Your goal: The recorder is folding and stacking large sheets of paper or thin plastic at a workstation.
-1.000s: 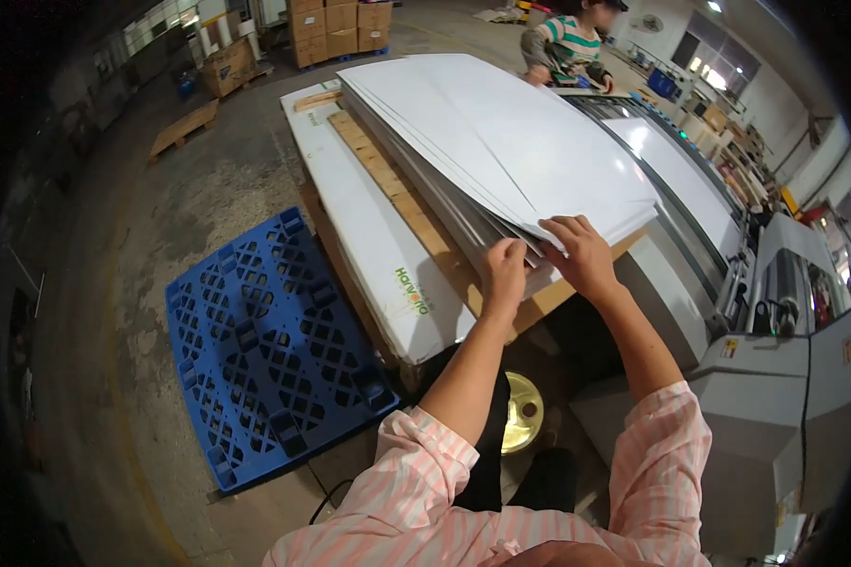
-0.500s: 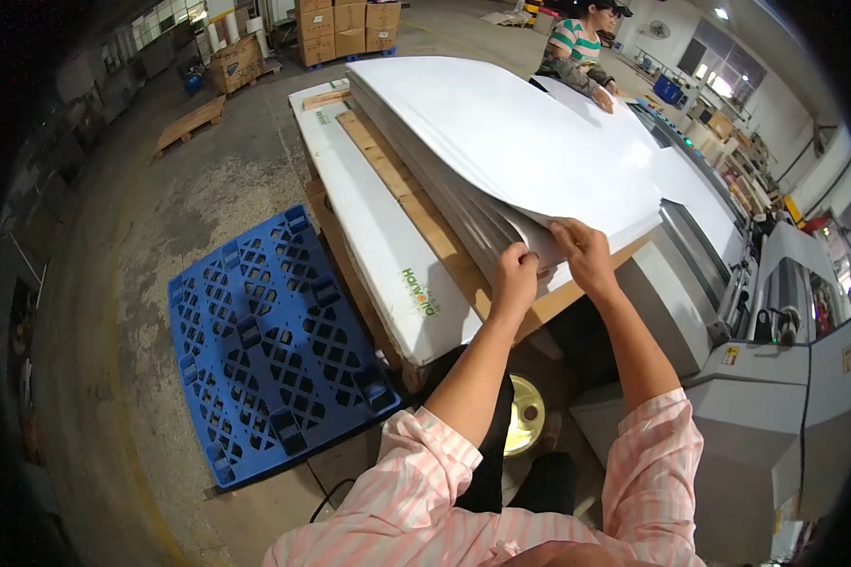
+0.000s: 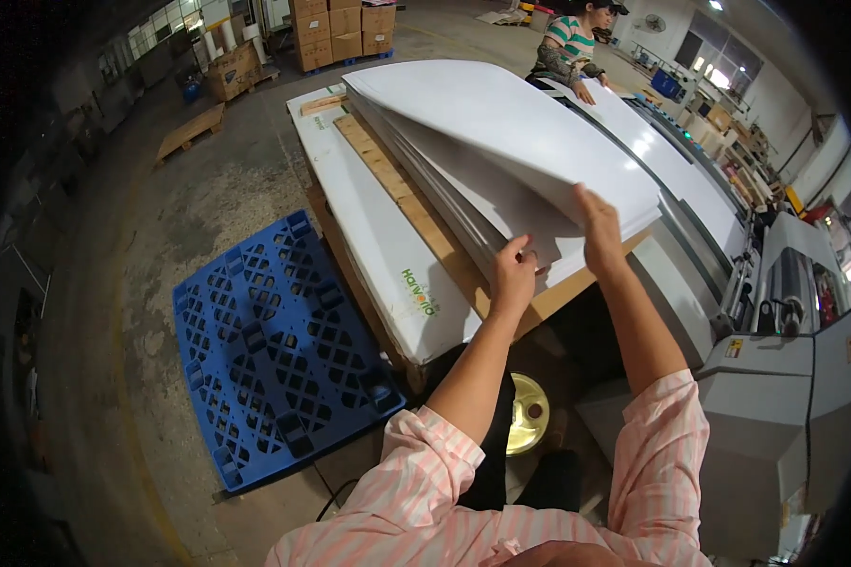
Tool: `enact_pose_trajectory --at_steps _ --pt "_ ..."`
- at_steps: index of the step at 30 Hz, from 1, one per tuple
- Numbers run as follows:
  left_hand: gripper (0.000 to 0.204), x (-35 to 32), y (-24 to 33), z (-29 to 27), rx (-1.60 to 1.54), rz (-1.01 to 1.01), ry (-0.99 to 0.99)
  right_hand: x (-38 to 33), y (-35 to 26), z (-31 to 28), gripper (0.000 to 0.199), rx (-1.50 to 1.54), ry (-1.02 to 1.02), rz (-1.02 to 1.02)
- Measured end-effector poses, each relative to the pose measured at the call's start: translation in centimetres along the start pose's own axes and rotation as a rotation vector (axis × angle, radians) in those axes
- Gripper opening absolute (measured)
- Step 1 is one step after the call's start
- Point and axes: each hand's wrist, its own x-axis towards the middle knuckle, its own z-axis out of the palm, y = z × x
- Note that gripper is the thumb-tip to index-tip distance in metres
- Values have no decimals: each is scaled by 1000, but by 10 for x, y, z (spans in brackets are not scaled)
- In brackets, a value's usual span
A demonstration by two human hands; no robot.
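A tall stack of large white sheets (image 3: 473, 184) lies in front of me, its near left side gaping. My right hand (image 3: 602, 234) grips the near edge of the raised upper sheet (image 3: 529, 113), fingers upright against it and thumb hidden. Below and to the left, my left hand (image 3: 513, 276) rests at the near corner of the lower sheets with its fingers curled. Whether a sheet is pinched between those fingers is hard to make out. The raised sheet bows upward, leaving a dark wedge-shaped gap over the lower ones.
A wooden strip (image 3: 402, 194) and a white wrapped stack (image 3: 369, 227) lie left of the sheets. Beside them is a blue plastic pallet (image 3: 255, 333). A grey machine (image 3: 756, 378) stands right. Across it, a co-worker (image 3: 569, 52) handles another sheet. Below my arms is a yellow round object (image 3: 528, 416).
My right hand has moved slightly up and right, lifting the upper sheet so the gap below it widens. My left hand has stayed near the corner. The co-worker's hands have shifted left.
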Motion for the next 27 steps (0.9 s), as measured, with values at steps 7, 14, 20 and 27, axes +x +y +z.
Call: enact_pose_trajectory --at_steps 7,14,20,27 --pt "31 11 -17 -8 66 -48 -95 -25 15 6 29 -577 -154 -226" --pt "61 -9 29 9 -79 -171 83 -33 34 -8 19 -1036 -230 -399" --pt "42 -1 15 -12 -517 -182 41 -38 16 12 25 -988 -256 -325" --pt "27 1 9 -9 -572 -217 18 -27 13 13 32 -820 -265 -120"
